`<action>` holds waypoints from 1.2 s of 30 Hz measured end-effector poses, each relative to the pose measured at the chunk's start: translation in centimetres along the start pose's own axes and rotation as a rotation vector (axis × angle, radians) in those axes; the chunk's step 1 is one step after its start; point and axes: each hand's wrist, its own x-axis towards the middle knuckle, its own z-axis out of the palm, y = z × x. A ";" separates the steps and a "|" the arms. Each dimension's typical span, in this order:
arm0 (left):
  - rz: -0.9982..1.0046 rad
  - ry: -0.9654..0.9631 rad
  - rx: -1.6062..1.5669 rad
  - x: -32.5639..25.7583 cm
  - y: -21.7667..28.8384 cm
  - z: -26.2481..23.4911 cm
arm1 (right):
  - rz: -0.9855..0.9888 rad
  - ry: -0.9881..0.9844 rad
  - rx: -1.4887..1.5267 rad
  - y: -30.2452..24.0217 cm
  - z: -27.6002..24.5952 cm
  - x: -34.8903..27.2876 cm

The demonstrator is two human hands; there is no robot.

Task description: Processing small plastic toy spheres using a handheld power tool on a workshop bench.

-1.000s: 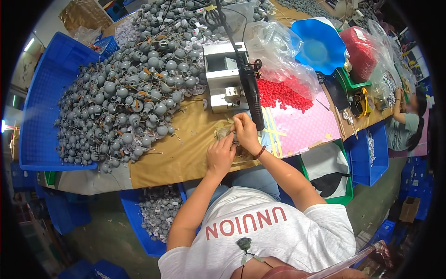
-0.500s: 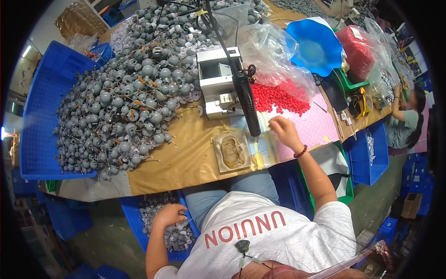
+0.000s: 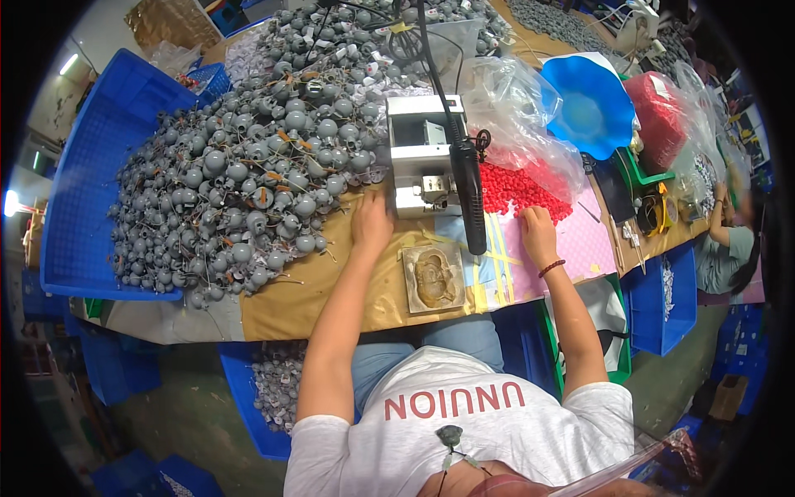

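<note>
My left hand (image 3: 373,225) reaches to the right edge of a big heap of grey round parts with thin wires (image 3: 240,170), just left of a white bench machine (image 3: 420,199). Its fingertips point away from me, and what they touch is hidden. Over a pink mat (image 3: 580,240), my right hand (image 3: 538,238) is at the near edge of a spread of small red plastic pieces (image 3: 517,186), fingers curled together; anything between them is too small to make out. Between my forearms lies a square block with a rounded, figure-shaped hollow (image 3: 434,278).
A black wand-like tool (image 3: 470,203) hangs in front of the machine. A large blue crate (image 3: 116,190) borders the heap at left. Further right are a blue wavy-edged bowl (image 3: 586,108), a clear plastic bag (image 3: 509,99) and a co-worker (image 3: 725,248).
My left hand has come up from the blue bin beside my lap to the table, near the machine. My right hand stays by the red pieces, its fingers now lowered to their edge.
</note>
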 end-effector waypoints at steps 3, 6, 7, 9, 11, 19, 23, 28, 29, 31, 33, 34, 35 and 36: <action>0.049 0.034 -0.085 -1.0 -0.1 0.0 | 0.048 0.043 0.100 0.5 -0.5 -0.5; 0.056 -0.079 -0.083 -6.8 -0.1 -4.1 | 0.182 0.050 0.353 -0.5 -1.5 -1.4; 0.061 -0.125 -0.036 -9.4 -0.4 -5.3 | 0.221 0.035 0.445 -1.0 -1.8 -1.9; 0.039 -0.191 -0.071 -14.3 -0.6 -6.6 | 0.307 -0.008 0.636 -2.2 -2.1 -3.2; 0.025 -0.223 -0.140 -16.8 -0.7 -7.4 | 0.333 -0.093 0.755 -4.4 -1.8 -4.0; 0.322 -0.429 0.032 -12.3 -1.0 -8.6 | 0.343 -0.299 0.970 -11.2 0.1 -4.9; 0.429 -0.374 0.043 -11.2 -1.4 -8.2 | 0.414 -0.350 0.994 -11.3 0.4 -7.0; 0.439 -0.325 0.000 -11.7 -2.4 -8.1 | 0.504 -0.379 1.057 -12.6 -0.1 -8.1; 0.419 -0.319 -0.035 -11.9 -2.4 -7.9 | 0.496 -0.384 1.046 -12.9 -0.2 -8.1; 0.378 -0.294 -0.169 -11.5 0.0 -7.5 | 0.421 -0.366 0.983 -13.6 -0.3 -7.7; 0.344 -0.310 -0.338 -10.8 3.8 -7.2 | 0.310 -0.324 0.912 -14.6 -0.6 -6.9; 0.320 -0.317 -0.383 -10.7 5.1 -6.3 | 0.232 -0.297 0.873 -15.2 -0.8 -6.3; 0.297 -0.324 -0.428 -10.6 6.5 -5.3 | 0.157 -0.265 0.834 -15.8 -0.9 -5.8; 0.263 -0.315 -0.420 -10.9 7.0 -3.8 | 0.064 -0.236 0.798 -16.4 -0.9 -5.2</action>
